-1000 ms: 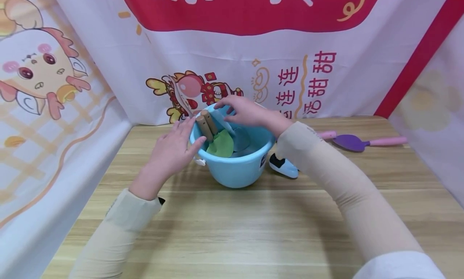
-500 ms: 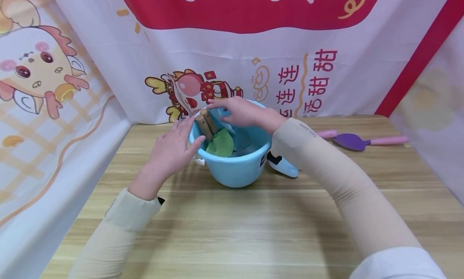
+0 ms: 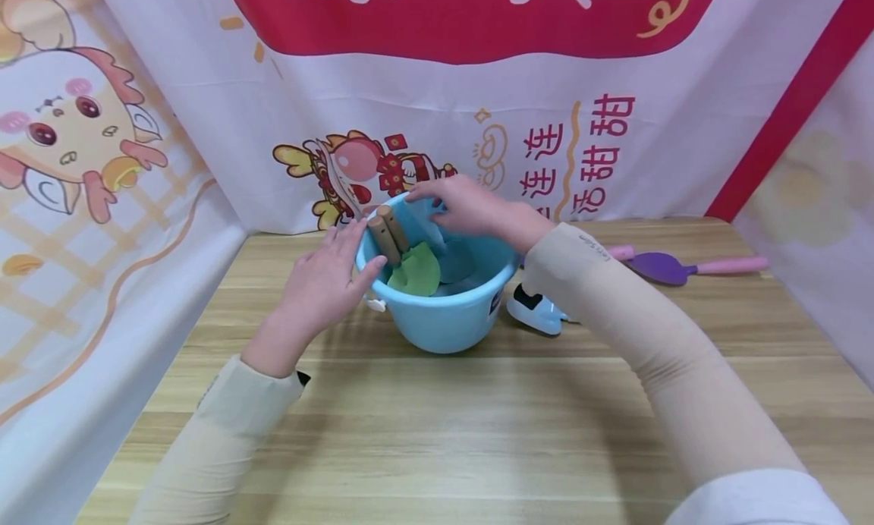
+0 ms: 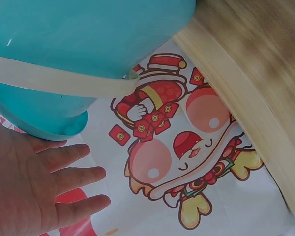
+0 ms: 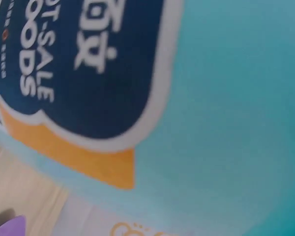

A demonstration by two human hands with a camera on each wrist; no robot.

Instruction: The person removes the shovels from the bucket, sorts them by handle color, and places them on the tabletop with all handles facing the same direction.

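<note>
A light blue bucket [image 3: 444, 324] stands on the table. My left hand [image 3: 324, 275] rests at its left rim, fingers and thumb spread. In the left wrist view, the straight fingers [image 4: 83, 177] show beside the bucket and its pale carrying handle [image 4: 64, 81]. Over the back rim reaches my right hand [image 3: 471, 206], index finger and thumb apart; its other fingers are hidden. Below the thumb a pale blue strip [image 3: 433, 233] slants into the bucket. Inside lean two wooden handles [image 3: 385, 238], a green blade [image 3: 418, 271] and a dull blue blade [image 3: 457, 263].
Right of the bucket lies a light blue object with a black part [image 3: 536, 312]. Further right are a purple spoon [image 3: 658, 268] with a pink handle and another pink handle [image 3: 620, 253], partly behind the sleeve. Printed cloth [image 3: 437, 92] hangs behind the table.
My right hand shifts left toward the wooden handles, then back right. The pale strip under it now sits slightly further right. My left hand stays at the rim, and the bucket stays put.
</note>
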